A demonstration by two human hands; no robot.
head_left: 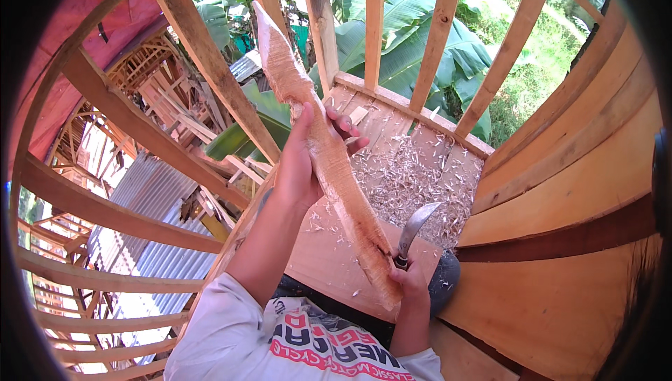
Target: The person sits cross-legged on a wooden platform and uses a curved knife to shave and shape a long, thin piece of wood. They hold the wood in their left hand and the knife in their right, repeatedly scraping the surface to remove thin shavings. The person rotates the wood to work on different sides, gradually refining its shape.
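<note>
A: Where's the wood?
B: The long, rough-shaved piece of wood (336,171) slants across the person's front, pointed end up and away, lower end down by the right hand (413,281).
A: How is it held?
B: The left hand (299,160) is wrapped about its middle, thumb on one side, fingertips showing past the other. The right is closed round the handle of a curved knife (416,227), beside the lower end; whether its thumb presses the wood, I can't tell.
A: What worries you?
B: A slip. If the blade ran up the wood, the left hand would be in its way (no glove on either). The dark streak near the lower end may be a crack; an edge catching there could split it.
A: And further out?
B: The board (329,255) beneath looks smooth, so wood braced there might skid. Past it, the shavings (413,185) could make poor footing, and a wide swing might knock the slats (435,38).
</note>
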